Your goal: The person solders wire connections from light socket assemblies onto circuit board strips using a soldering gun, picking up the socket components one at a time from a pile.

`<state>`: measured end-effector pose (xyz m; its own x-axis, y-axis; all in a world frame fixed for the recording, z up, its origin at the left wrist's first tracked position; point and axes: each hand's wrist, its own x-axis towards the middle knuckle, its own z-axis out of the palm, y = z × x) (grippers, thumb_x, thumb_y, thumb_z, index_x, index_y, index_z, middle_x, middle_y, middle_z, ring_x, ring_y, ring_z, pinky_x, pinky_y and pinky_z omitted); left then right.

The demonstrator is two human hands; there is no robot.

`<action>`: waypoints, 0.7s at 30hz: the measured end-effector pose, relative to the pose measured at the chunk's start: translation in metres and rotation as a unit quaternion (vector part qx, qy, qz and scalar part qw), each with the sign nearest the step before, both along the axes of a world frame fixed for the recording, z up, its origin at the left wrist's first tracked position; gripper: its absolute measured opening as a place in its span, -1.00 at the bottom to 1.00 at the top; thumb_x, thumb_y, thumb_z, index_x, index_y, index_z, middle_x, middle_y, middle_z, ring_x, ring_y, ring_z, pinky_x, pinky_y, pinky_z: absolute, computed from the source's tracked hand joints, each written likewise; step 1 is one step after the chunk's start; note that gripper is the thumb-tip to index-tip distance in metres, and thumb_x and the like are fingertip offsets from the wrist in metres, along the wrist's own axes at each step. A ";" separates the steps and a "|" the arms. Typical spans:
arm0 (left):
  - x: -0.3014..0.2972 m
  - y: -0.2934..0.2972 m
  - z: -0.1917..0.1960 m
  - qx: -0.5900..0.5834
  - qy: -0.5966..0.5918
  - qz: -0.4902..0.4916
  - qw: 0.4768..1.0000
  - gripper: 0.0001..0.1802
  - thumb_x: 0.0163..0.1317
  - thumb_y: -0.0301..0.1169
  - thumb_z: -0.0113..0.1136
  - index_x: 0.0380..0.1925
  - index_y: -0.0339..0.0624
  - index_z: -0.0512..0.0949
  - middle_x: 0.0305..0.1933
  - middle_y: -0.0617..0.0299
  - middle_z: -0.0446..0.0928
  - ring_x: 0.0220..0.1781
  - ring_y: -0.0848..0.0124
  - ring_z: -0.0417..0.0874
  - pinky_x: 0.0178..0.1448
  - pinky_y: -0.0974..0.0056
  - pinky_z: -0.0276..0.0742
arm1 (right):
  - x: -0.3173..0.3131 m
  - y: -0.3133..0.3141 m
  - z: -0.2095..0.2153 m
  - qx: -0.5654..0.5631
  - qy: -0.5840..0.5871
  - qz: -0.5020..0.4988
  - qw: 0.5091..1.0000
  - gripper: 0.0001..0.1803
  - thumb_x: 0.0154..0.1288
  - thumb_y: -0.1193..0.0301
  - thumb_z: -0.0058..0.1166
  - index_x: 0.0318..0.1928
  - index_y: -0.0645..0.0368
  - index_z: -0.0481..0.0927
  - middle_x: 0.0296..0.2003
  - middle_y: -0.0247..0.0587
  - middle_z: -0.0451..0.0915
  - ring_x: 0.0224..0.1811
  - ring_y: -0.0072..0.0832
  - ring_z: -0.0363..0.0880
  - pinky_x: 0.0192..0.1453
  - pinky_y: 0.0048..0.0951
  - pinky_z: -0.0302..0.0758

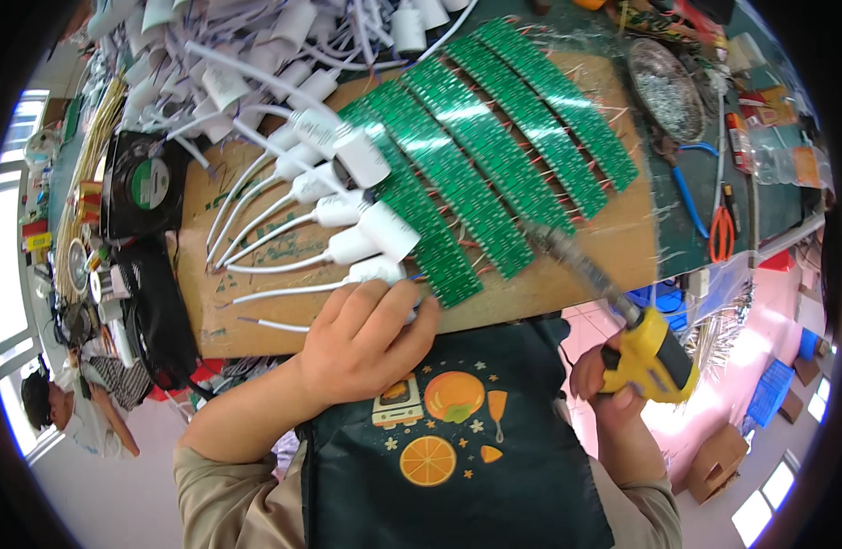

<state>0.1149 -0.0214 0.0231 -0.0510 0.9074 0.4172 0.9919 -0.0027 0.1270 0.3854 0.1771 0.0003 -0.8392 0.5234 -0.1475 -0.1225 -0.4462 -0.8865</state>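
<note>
My right hand point(611, 377) is wrapped round the handle of a yellow and black soldering gun point(654, 355). The gun's metal tip points up and left, over the lower end of the green circuit board strips point(480, 119). At the near edge of the brown board, my left hand point(371, 343) curls its fingers round a white cylindrical housing with a cable point(377, 269), next to the lower end of the leftmost strip. More such white housings point(352, 245) lie in a row above it, their cables trailing left. Thin red wires stick out between the strips.
A heap of white housings and cables point(293, 32) covers the back left. A black fan point(146, 186) stands left of the brown board point(577, 274). At the right are a metal dish of small parts point(666, 91), blue-handled pliers point(686, 197) and orange-handled scissors point(721, 233). Another person point(91, 403) is far left.
</note>
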 end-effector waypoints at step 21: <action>-0.008 -0.004 0.006 0.002 0.026 -0.010 1.000 -0.61 -0.02 -0.32 0.19 -0.12 -0.11 0.62 -0.06 0.20 0.54 -0.16 0.36 0.56 -0.17 0.31 0.42 | -0.112 0.165 0.017 0.033 -0.176 -0.290 0.940 -0.52 0.40 -0.04 0.21 -0.09 0.15 0.51 -0.38 -0.27 0.55 -0.40 -0.48 0.56 -0.33 -0.42 0.56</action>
<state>0.1070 -0.0250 0.0288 -0.0119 0.9060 0.4231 0.9969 -0.0222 0.0755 0.2734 0.3419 0.0170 -0.3154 0.8953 -0.3145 -0.0211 -0.3380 -0.9409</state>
